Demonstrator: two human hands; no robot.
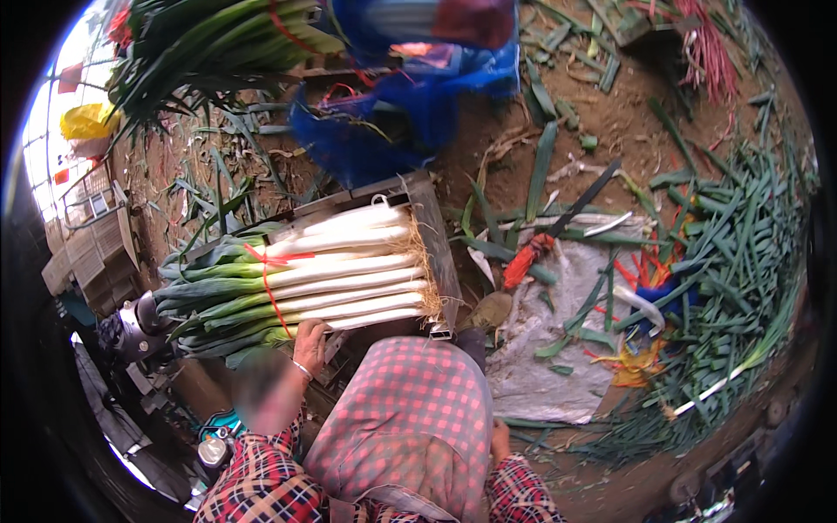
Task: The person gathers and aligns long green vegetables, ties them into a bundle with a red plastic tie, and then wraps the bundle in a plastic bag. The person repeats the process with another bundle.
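A bundle of leeks [346, 278] lies on a metal rack [435, 255] before me, roots against its right-hand plate. Red tape [267, 284] binds the bundle where white stems turn green. My left hand [310, 346] is at the near edge of the bundle, just right of the tape, fingers curled over the closest stems. Its thumb side is partly hidden. My right hand [500, 440] hangs beside my checked apron [412, 399], away from the leeks; most of its fingers are hidden, and whether it holds anything does not show.
A knife with a red-wrapped handle [528, 260] lies by a pale sack [556, 340] on the ground. Cut leek tops form a heap [726, 281] at right. Across the rack is a blurred person in blue [392, 124], near another leek bundle [209, 49]. Cardboard boxes [95, 252] stand at left.
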